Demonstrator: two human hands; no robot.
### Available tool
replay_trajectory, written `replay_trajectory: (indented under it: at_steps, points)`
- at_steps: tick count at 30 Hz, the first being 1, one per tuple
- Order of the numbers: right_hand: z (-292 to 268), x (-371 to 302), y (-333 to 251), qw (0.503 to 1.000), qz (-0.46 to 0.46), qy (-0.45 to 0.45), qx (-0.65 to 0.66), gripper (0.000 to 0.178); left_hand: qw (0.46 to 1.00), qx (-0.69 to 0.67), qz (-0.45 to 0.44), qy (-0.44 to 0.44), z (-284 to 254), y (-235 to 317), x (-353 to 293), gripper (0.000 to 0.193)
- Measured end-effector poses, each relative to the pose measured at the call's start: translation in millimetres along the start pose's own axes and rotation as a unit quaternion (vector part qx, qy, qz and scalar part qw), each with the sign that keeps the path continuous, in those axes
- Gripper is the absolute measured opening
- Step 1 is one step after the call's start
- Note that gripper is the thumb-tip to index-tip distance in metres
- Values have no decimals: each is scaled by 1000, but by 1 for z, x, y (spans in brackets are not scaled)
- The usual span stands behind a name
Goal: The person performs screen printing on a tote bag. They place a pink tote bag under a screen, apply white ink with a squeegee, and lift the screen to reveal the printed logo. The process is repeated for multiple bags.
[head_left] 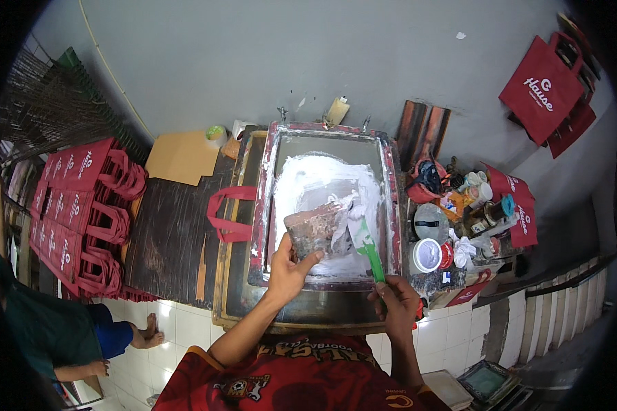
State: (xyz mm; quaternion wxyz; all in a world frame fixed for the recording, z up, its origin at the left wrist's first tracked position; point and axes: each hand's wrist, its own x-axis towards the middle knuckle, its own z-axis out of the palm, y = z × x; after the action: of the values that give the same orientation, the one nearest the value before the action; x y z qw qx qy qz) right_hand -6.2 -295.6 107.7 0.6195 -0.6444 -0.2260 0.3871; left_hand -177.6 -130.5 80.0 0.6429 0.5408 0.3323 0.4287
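Note:
My left hand (pixel 288 275) grips a stained, rectangular squeegee (pixel 310 229) by its lower left edge, with white ink smeared along the far edge. In my right hand (pixel 396 300) is a spatula (pixel 371 259) with a green handle, its ink-coated blade against the right side of the squeegee. Both tools are over a screen printing frame (pixel 259 229), its mesh thickly spread with white ink (pixel 301 171). From under the frame's left side sticks out the red handle (pixel 216 214) of a bag. The rest of that bag is hidden.
Red printed bags (pixel 75 185) lie in stacks on the left. An ink tub (pixel 428 255), jars and rags crowd the right side. Brown cardboard (pixel 182 156) rests at the back left. Another person (pixel 41 315) is at the lower left. Bags (pixel 545 85) hang on the wall.

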Motion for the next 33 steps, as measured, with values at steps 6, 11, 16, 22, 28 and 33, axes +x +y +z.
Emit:
replay_trajectory:
  at_steps: [6,11,16,22,28,33]
  points:
    - [2,-1,-6,1000,-11,-6,21,17,1000,15,18,9,-3,2,0,41]
    - [0,-1,-19,998,-10,-9,60,15,999,52,1,8,-10,-7,-4,38]
    - [-54,0,-12,991,-83,94,50,14,997,50,29,59,-27,1,-6,42]
    - [-155,-19,8,945,-119,248,-179,11,996,32,25,74,-55,8,-4,39]
    - [-186,-12,40,703,-101,228,-666,15,995,76,56,31,-58,8,4,36]
    - [-182,-9,36,745,-48,234,-623,18,998,37,50,-19,-58,11,8,36]
